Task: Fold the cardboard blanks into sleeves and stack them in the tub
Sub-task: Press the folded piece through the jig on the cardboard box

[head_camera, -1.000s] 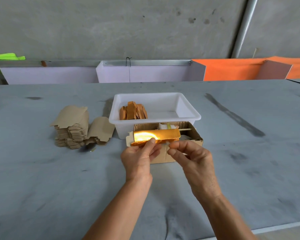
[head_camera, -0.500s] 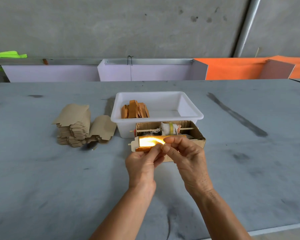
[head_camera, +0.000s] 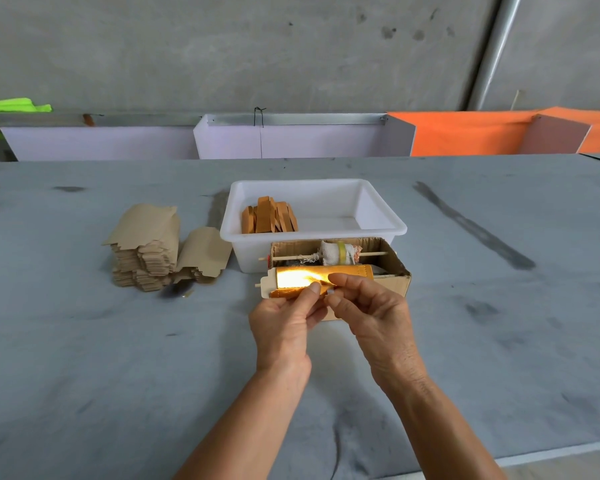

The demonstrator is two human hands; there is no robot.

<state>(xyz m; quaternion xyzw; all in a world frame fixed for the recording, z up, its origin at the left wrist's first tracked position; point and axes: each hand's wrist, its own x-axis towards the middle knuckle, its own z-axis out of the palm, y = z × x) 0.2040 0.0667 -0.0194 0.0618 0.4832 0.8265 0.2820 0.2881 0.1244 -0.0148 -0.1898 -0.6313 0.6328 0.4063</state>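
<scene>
A shiny gold cardboard blank (head_camera: 302, 280), partly curled into a sleeve, is held above the table in front of a small brown box. My left hand (head_camera: 284, 323) pinches its lower edge from below. My right hand (head_camera: 368, 306) pinches the same fold with thumb and fingers just to the right. Behind stands the white tub (head_camera: 378, 216) with several folded orange sleeves (head_camera: 269, 216) leaning in its left part. A stack of flat brown blanks (head_camera: 149, 251) lies to the left on the table.
An open brown cardboard box (head_camera: 395, 275) holds a stick with a wrapped roll (head_camera: 340, 253) across it, right behind the blank. The grey table (head_camera: 118, 358) stretches wide. White and orange panels (head_camera: 291, 140) line the far edge by a concrete wall.
My right hand has slid left along the gold blank until it meets my left hand at the fold. The blank has curled more closed.
</scene>
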